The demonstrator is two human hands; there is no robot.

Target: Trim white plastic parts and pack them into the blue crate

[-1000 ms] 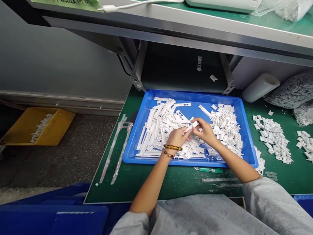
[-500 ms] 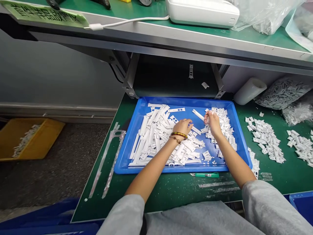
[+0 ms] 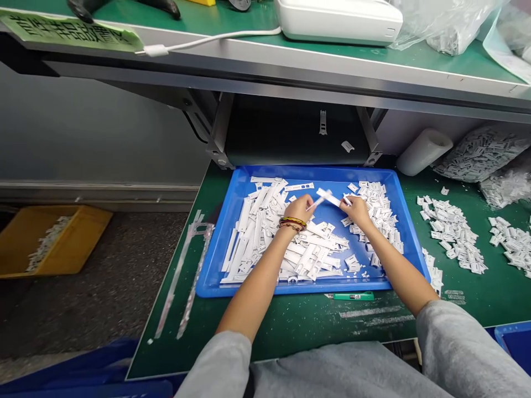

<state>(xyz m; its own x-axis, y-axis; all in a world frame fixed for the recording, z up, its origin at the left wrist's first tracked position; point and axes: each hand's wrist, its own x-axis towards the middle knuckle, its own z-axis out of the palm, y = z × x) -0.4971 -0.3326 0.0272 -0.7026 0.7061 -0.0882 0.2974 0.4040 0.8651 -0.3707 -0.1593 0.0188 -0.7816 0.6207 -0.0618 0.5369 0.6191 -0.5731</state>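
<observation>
Over the blue tray (image 3: 317, 286), my left hand (image 3: 299, 209) is closed on a white strip (image 3: 318, 201), which slants up to the right. My right hand (image 3: 355, 210) pinches another white strip (image 3: 329, 197) pointing up to the left. The two strips meet or cross between my hands; the exact contact is blurred. Beneath and left of my left hand lies a heap of long white strips (image 3: 253, 232). Small white pieces (image 3: 379, 207) are piled in the tray's right part, beside my right hand.
A green cutter (image 3: 352, 296) lies before the tray. Behind it, a dark belt (image 3: 277, 130) carries two white parts. More small pieces (image 3: 454, 232) are on the table at right, near a white roll (image 3: 423, 151). A shelf edge (image 3: 265, 83) spans above.
My left hand has moved left and up and now holds a strip. My right hand has shifted slightly left and down, its strip moving left to meet the other one.
</observation>
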